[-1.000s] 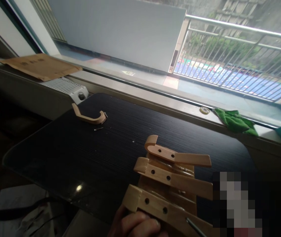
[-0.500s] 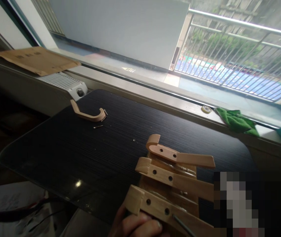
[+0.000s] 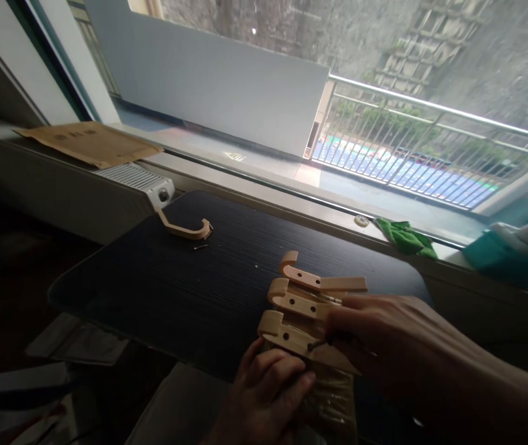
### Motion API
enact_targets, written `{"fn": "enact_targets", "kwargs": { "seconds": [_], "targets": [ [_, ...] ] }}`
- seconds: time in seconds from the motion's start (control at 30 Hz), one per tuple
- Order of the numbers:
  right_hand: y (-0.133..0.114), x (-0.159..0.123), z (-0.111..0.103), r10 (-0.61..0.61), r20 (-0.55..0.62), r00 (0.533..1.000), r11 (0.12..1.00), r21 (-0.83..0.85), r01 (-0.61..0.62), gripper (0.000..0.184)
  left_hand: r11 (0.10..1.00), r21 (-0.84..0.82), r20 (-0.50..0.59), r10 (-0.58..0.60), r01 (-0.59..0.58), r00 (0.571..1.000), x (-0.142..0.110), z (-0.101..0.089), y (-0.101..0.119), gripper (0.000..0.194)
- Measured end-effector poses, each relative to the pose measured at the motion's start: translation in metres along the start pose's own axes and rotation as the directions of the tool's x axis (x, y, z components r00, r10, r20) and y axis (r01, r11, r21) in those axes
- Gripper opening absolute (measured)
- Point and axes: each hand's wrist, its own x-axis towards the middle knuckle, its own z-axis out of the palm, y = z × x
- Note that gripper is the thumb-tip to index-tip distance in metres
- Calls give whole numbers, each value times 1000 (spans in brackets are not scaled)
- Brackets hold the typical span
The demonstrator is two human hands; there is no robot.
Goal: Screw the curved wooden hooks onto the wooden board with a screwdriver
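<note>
A wooden rack [image 3: 313, 309] with three curved wooden hooks lies on the black ribbed tabletop [image 3: 162, 284] at its near edge. My left hand [image 3: 266, 395] grips the rack's near end from below, fingers curled round it. My right hand [image 3: 384, 340] is closed around a thin dark tool [image 3: 318, 344], its tip set against the nearest hook. A loose wooden hook [image 3: 185, 228] lies apart at the far left of the tabletop, with a small screw [image 3: 200, 246] beside it.
A white radiator [image 3: 141, 180] and a brown cardboard sheet [image 3: 90, 141] sit at the left by the window sill. On the sill lie a green cloth [image 3: 405, 238], a small tape roll [image 3: 361, 220] and a teal object [image 3: 509, 253]. Papers lie on the floor at lower left.
The view has pulled back and up. My right hand has come into view over the rack, and the tool tip has moved left onto the nearest hook. My left hand still holds the rack.
</note>
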Motion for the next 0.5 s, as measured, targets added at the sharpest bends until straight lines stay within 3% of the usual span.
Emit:
{"fn": "enact_targets", "kwargs": {
  "seconds": [0.07,0.2,0.3,0.5],
  "targets": [
    [-10,14,-11,-68,181,981,997,-17,72,14,1000,-15,-20,-2,2,1000,0,0,1,53],
    [-28,31,-23,-31,316,948,992,-104,67,16,997,-70,11,-34,34,999,5,-7,6,59],
    [-32,30,-23,29,300,954,988,-153,18,14,994,-85,62,-67,72,996,10,-15,12,58],
    [-35,25,-27,77,294,953,975,-222,-10,16,993,-82,46,-76,79,996,14,-21,17,52]
  ]
}}
